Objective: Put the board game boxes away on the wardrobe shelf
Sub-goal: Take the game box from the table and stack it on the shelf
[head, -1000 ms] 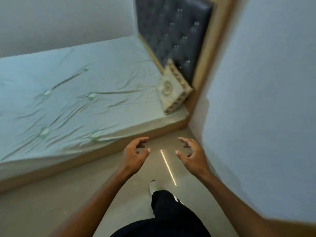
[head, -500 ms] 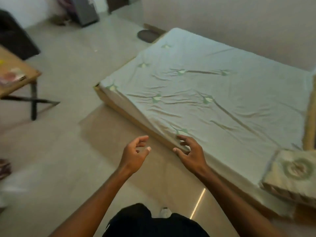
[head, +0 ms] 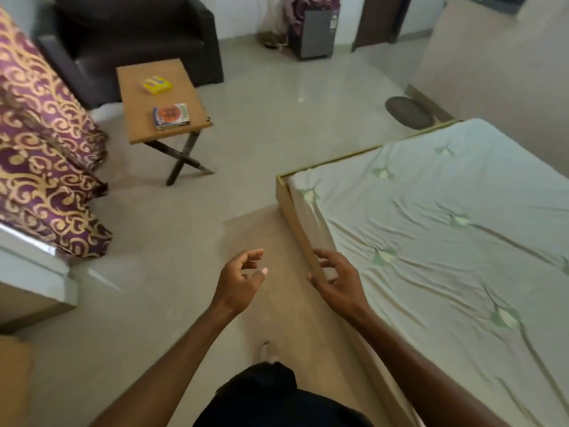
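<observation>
Two game boxes lie on a small wooden folding table at the upper left: a yellow box toward the far side and a box with an orange round picture near the front edge. My left hand and my right hand hang in front of me over the floor, low in the view, both empty with fingers loosely curled and apart. They are far from the table. No wardrobe shelf is in view.
A bed with a pale green sheet fills the right side, its wooden corner close to my right hand. A dark armchair stands behind the table. Purple-and-gold fabric hangs at left. Open floor lies between me and the table.
The view has swung left from the bed's headboard and wall to the room with the table and the boxes. My hands keep the same empty, open pose in front of me.
</observation>
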